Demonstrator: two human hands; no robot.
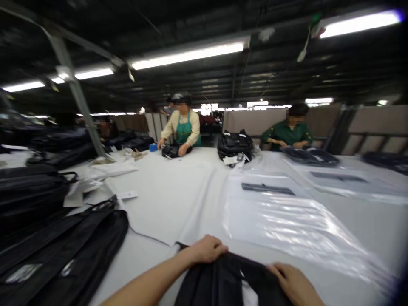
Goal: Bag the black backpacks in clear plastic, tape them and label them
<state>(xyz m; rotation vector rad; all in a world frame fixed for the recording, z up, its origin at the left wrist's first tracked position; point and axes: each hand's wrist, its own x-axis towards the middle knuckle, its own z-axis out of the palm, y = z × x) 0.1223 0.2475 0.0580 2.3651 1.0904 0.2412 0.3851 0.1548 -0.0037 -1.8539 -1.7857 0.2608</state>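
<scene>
A black fabric bag (219,282) lies in front of me at the bottom of the view, its lower part cut off by the frame. My left hand (207,250) is closed over its top edge, fingers curled on the fabric. At the bag's right edge, my right hand (293,282) grips the side, with the fingertips on the black cloth. A white label or paper (249,294) shows on the bag between my hands. Just beyond, clear plastic bags (287,225) lie flat on the white table (159,199).
Black bags (63,250) are piled along the left. A dark strip (267,189) rests on the plastic. Across the table, a person in a green apron (183,127) handles a small black bag; another in dark green (291,134) works near a stacked backpack (235,144).
</scene>
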